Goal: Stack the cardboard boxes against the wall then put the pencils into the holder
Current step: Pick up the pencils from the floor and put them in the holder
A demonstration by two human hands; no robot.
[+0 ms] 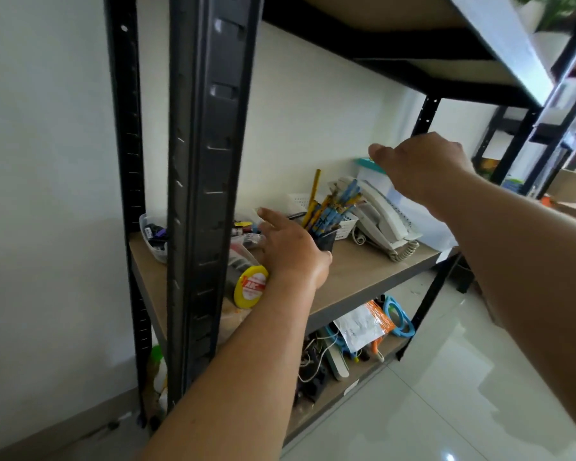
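Black mesh makes up the holder (326,241). In the head view it stands on the middle shelf (363,274) of a black metal rack (208,161), packed with pencils (331,207) that lean up and to the right. One yellow-brown pencil rises straighter at the left of the bunch.

Your left hand (291,251) lies just in front and to the left of the holder, its back toward the camera. The forefinger is stretched straight toward the wall and the thumb sits low beside the holder's base. You cannot tell whether the hand touches the holder.

Your right hand (423,164) hangs higher, over a clear box with a teal lid (368,168), thumb pointing left. Its fingers are hidden under the hand, so you cannot tell how they lie.

A white telephone (379,221) sits to the right of the holder, and a white basket (345,227) stands behind and between the two. A jar with a yellow lid (250,286) lies on its side by your left wrist. A brown cardboard box (569,186) shows, blurred, at the far right edge, well apart from the holder.
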